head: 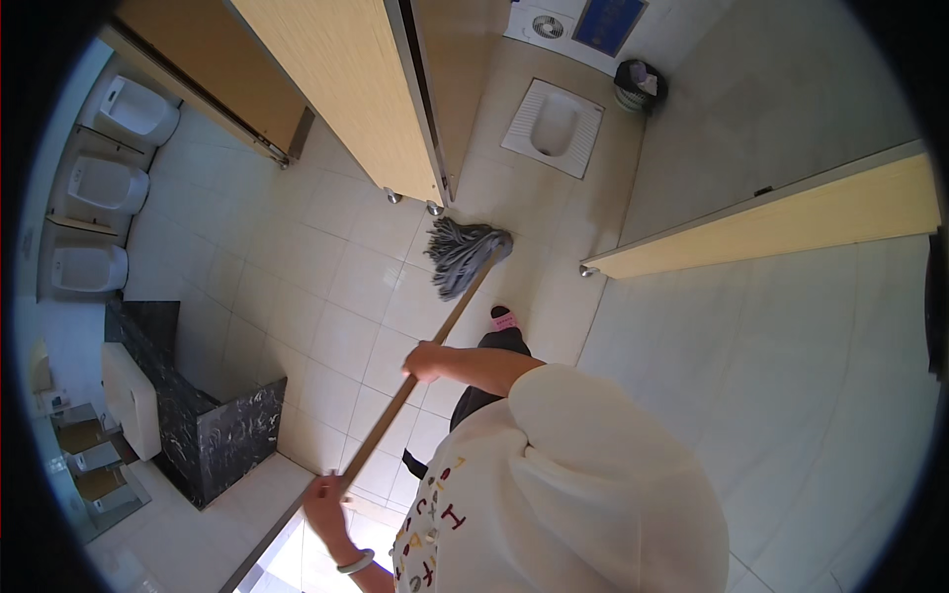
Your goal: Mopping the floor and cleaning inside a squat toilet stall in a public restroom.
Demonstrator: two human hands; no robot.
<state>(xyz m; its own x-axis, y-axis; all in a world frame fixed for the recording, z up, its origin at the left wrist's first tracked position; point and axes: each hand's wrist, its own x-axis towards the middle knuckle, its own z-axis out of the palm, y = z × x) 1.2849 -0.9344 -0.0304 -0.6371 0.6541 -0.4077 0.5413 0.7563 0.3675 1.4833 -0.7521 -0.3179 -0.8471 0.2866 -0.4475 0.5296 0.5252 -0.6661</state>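
A string mop with a wooden handle (pixel 385 416) lies slanting across the view. My right hand (pixel 424 362) is closed around the middle of the handle. Near its upper end, my left hand (pixel 326 493), with a pale bangle on the wrist, holds the handle too; its fingers are partly blurred. The grey mop head (pixel 465 258) rests spread on the tiled floor (pixel 356 285), beside the metal foot of a wooden partition and ahead of my foot in a pink slipper (pixel 504 319).
A squat toilet (pixel 552 127) and a lined waste basket (pixel 639 87) are in the stall ahead. Wooden partitions (pixel 356 89) and an open-edged panel (pixel 771 215) flank it. Several urinals (pixel 100 268) line the left wall, near a black marble counter (pixel 241 426) with a white sink (pixel 133 396).
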